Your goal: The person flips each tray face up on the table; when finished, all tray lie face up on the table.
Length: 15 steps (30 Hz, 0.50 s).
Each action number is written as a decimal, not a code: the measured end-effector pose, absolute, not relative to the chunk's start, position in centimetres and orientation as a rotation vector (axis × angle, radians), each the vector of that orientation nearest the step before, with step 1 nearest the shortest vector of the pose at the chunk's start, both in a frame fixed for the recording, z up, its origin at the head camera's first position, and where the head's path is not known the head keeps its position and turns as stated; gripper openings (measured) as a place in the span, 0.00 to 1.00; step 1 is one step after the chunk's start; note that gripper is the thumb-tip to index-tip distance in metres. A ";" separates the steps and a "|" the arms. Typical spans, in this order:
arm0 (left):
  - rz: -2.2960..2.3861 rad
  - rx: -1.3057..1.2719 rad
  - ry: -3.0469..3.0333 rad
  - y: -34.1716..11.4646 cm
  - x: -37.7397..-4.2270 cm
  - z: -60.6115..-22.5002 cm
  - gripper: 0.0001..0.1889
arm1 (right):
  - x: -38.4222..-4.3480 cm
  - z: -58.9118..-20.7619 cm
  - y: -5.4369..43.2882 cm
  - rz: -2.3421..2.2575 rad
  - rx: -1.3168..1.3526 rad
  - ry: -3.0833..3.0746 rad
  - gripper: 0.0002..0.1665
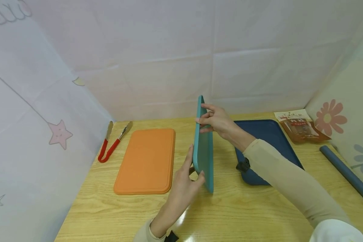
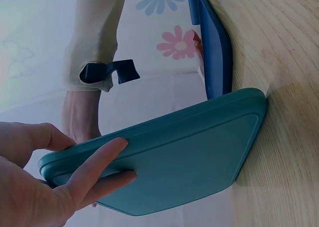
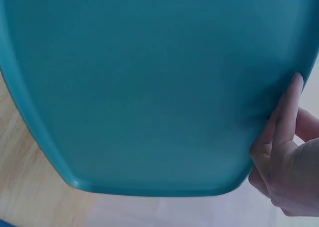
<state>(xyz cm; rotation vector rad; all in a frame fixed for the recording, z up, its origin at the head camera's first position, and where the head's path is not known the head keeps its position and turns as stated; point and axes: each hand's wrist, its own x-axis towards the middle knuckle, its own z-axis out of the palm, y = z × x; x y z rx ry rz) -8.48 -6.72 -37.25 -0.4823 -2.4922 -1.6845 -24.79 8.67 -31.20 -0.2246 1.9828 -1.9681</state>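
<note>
A teal rectangular tray (image 1: 206, 154) stands nearly upright on its long edge over the middle of the table. My left hand (image 1: 184, 186) grips its upper rim at the near end, thumb on one side. In the left wrist view two fingers (image 2: 107, 160) of that hand lie against the tray's flat underside. Toward the far end, my right hand (image 1: 219, 122) holds the same rim. The right wrist view shows the tray's smooth inner face (image 3: 144, 97), with the right fingers (image 3: 286, 115) along its edge.
Left of the tray lies an orange rectangular tray (image 1: 146, 161), flat face up, beside spread red-handled tongs (image 1: 109, 151). A dark blue tray (image 1: 260, 126) sits under my right forearm. Farther right are a brown snack packet (image 1: 300, 127) and a dark blue-grey roll (image 1: 349, 176). Fabric walls (image 1: 166, 67) border the table.
</note>
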 end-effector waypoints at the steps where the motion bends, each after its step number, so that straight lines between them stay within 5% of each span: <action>1: -1.682 -0.477 -2.490 -6.7 -8.5 -37.2 0.44 | -24.7 -31.1 8.7 -1.957 -0.234 1.984 0.45; 7: -1.635 -0.439 -2.447 -6.8 -8.5 -37.3 0.43 | -24.6 -31.9 10.0 -1.922 -0.256 2.011 0.38; 15: -1.617 -0.301 -2.366 -7.3 -8.6 -37.9 0.34 | -24.8 -40.2 13.9 -1.694 -0.070 2.117 0.32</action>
